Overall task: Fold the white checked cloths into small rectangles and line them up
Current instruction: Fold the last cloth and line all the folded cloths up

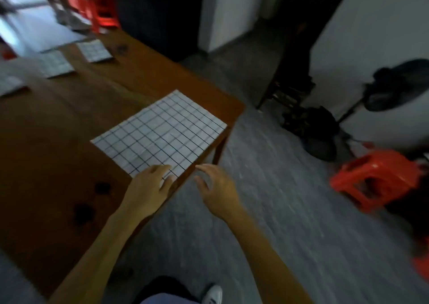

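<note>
Home room: wooden table (pixel 58 141), plastic stool (pixel 371 178)

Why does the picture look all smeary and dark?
Head view: the room is dim and the camera is moving, so the red stool and floor smear; the checked cloth under the left hand stays fairly sharp, while the folded cloths far off are blurry.

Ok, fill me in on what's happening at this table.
A person is folding checked cloths. The left hand rests on the near edge of a large cloth spread at the table corner; the right hand hovers open beside it, off the table. Three folded cloths lie in a row at the far side.
</note>
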`<state>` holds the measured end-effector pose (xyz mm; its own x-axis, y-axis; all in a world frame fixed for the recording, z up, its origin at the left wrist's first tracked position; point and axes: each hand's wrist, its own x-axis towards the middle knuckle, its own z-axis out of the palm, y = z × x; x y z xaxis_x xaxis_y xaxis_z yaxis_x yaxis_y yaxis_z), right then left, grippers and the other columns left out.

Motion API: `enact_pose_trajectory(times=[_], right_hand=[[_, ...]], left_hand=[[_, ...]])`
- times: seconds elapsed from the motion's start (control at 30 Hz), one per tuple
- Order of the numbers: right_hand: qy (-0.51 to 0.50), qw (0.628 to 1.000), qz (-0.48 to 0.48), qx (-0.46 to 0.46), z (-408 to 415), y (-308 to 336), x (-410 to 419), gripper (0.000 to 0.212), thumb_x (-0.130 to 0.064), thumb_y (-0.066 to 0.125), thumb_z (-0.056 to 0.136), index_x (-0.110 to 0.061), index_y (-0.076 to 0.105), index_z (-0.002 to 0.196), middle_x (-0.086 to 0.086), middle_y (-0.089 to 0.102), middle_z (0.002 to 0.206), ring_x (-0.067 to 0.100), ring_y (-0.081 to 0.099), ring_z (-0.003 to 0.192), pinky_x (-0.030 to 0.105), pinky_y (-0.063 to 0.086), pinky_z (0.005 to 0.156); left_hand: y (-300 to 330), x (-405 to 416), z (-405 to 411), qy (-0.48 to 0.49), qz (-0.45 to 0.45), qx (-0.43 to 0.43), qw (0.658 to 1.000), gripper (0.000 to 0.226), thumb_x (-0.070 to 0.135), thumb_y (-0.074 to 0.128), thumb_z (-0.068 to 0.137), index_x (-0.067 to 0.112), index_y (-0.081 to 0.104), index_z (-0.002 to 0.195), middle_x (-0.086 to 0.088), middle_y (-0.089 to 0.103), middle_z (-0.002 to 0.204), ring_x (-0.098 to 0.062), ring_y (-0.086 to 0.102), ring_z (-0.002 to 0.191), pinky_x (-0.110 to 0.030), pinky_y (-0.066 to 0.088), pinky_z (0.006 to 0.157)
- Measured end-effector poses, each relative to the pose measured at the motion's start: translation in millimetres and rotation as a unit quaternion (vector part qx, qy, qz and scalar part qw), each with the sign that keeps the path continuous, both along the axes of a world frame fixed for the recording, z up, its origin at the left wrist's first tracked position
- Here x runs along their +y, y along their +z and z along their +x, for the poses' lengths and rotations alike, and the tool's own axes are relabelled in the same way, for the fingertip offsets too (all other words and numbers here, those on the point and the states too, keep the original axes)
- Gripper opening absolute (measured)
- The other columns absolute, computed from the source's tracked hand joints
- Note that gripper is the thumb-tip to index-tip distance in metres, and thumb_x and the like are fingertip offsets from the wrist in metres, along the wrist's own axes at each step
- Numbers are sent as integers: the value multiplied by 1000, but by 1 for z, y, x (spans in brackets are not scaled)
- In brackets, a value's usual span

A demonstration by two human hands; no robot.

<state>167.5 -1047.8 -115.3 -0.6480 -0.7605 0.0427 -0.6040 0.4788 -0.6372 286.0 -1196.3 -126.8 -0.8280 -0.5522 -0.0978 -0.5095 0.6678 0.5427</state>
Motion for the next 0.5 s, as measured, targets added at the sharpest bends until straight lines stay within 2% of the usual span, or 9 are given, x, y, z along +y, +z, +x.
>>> enact_pose_trajectory(times=[0.1, 0.27, 0.4, 0.5], right_hand=[[71, 997, -21, -12, -17, -7, -19, 34, -31, 52, 97, -16, 58, 127, -1, 58, 126, 12, 52, 115, 26, 40, 102], [205, 978, 2, -37, -16, -32, -50, 34, -30, 54, 96, -14, 58, 126, 1, 58, 126, 11, 52, 116, 27, 41, 101], [266, 962, 35, -44, -29, -57, -83, 35, -29, 55, 95, -14, 58, 126, 3, 59, 126, 14, 51, 118, 37, 43, 103], [292, 954, 60, -31, -45, -70, -117, 35, -29, 54, 96, -14, 57, 128, 3, 59, 127, 15, 52, 118, 35, 43, 102]], left_hand=[[-1, 10, 11, 66, -11, -16, 998, 40, 32, 47, 96, 20, 47, 133, -3, 55, 126, -17, 52, 113, -35, 42, 97], [-12, 14, 26, 147, -22, -33, 988, 39, 31, 48, 96, 18, 48, 133, -4, 53, 130, -19, 50, 115, -37, 39, 101], [-34, -2, 18, 199, -31, -48, 978, 39, 30, 47, 97, 17, 48, 133, -6, 52, 133, -20, 50, 117, -37, 40, 101], [-56, -25, 4, 227, -20, -53, 972, 41, 30, 47, 97, 16, 46, 135, -7, 51, 135, -22, 47, 121, -37, 39, 102]])
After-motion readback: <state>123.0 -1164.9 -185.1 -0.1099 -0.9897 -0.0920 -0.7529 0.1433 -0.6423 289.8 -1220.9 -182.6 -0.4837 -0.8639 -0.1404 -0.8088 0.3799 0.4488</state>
